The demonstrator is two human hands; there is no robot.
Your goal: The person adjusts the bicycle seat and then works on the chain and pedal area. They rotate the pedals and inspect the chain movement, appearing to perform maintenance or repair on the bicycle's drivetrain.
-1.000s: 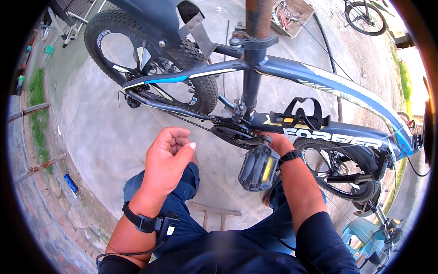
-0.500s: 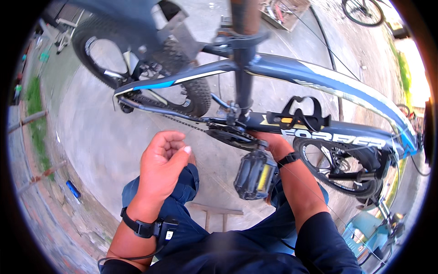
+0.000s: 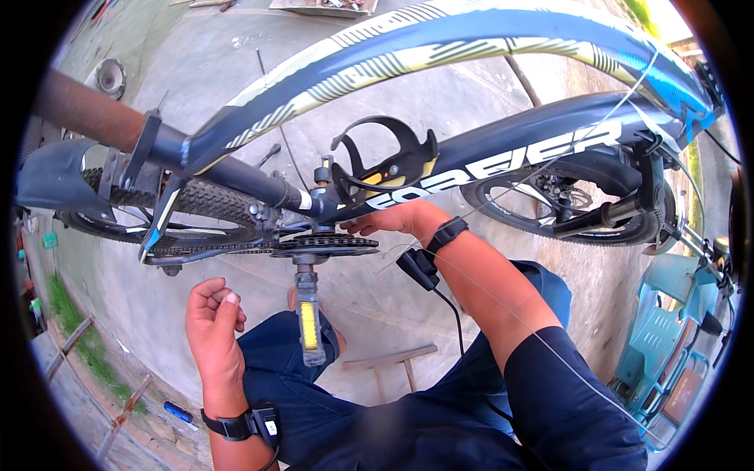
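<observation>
A dark bicycle frame with blue, white and pale-yellow markings (image 3: 487, 165) stretches across in front of me. My right hand (image 3: 397, 220) reaches beneath its lower tube, just right of the chainring (image 3: 330, 246). Its fingers are bent and their tips partly hidden, so what they hold cannot be made out. Thin bare cables (image 3: 510, 302) run close by that wrist. To the left of the pedal (image 3: 309, 326), my left hand (image 3: 216, 318) hovers with fingers loosely curled and nothing visible in it. A black bottle cage (image 3: 385, 153) sits on the frame above my right hand.
The rear wheel (image 3: 212, 208) lies left and the front wheel (image 3: 565, 196) right. A rusty post (image 3: 86, 110) meets the frame at upper left. A teal plastic chair (image 3: 660, 306) stands at right. On the concrete below is a T-shaped stand (image 3: 393, 359).
My view has shifted, and the bicycle's chainring and pedal now appear farther left. The right hand stays under the lower tube by the chainring. My left hand remains curled, lower in view.
</observation>
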